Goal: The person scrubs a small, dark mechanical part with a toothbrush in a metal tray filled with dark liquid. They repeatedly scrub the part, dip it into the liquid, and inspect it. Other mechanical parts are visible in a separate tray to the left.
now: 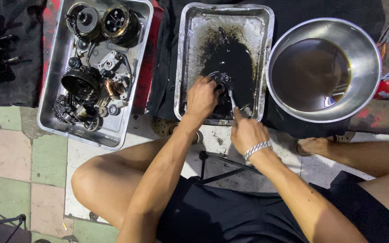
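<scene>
Left hand [202, 96] fingers curl closed over a round oily metal part [221, 81] in a greasy tray [181, 67]; right hand [246, 132] pinches a thin tool [231, 98] against it.

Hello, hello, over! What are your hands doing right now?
Left hand holds round metal part in oily tray. Right hand works thin tool on it. Nothing blocking.

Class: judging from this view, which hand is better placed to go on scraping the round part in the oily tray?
Probably the right hand: it holds the thin tool against the round part. The left hand grips that part.
</scene>
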